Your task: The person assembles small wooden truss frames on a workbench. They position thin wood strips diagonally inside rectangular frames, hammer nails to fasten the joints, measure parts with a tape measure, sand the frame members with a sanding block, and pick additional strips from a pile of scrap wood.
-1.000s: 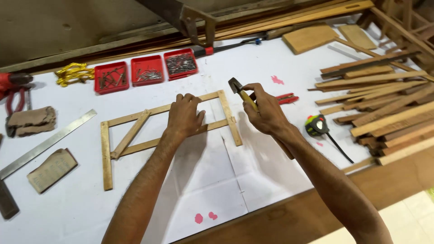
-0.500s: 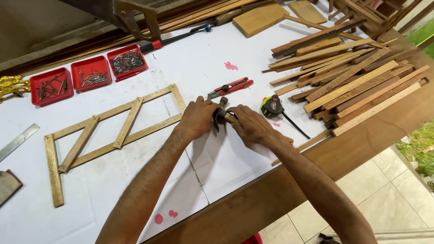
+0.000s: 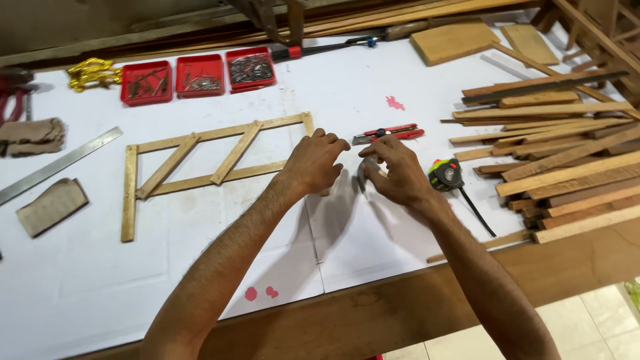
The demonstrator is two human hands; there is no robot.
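Right hand pinches a small dark tool at table centre; left hand, curled empty, rests at its nine o'clock, beside the frame. A slip could nick fingers.

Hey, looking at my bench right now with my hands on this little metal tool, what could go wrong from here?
The red utility knife lies just beyond your right hand; a reach forward might brush its blade end. The left hand rests by the wooden frame corner and could nudge it askew. The tape measure sits near your right wrist, so a sweep could knock it.
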